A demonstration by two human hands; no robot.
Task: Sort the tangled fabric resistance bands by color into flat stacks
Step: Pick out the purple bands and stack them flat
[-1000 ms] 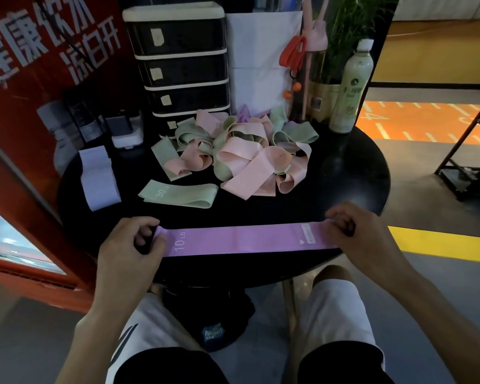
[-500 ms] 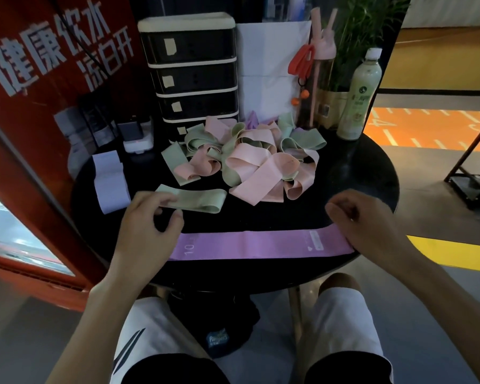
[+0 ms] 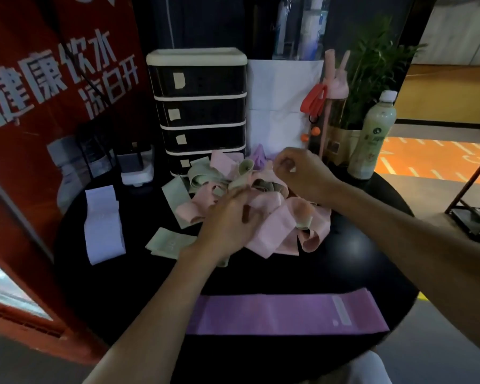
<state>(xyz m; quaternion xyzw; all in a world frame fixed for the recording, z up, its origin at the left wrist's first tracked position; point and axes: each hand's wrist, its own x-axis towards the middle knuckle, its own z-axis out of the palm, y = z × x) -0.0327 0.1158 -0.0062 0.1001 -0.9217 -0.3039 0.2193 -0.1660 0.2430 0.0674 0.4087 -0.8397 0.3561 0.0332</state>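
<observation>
Two-handed, worked at the tangled pile (image 3: 277,220) of pink and green bands toward the back of the round black bench (image 3: 344,261). Had left hand (image 3: 227,223) on the pile's near side, fingers curled among pink fabric; could not tell whether gripping anything. Held right hand (image 3: 302,176) over the pile's far side, fingers bent inward, grasp likewise unclear through blur. Saw purple band (image 3: 283,314) lying flat and straight along the near edge, well apart from both hands. Saw green band (image 3: 169,242) flat just left of the pile, pale lilac band (image 3: 103,225) flat farther left. Noted black drawer unit (image 3: 200,106) behind, bottle (image 3: 372,139) at right.
</observation>
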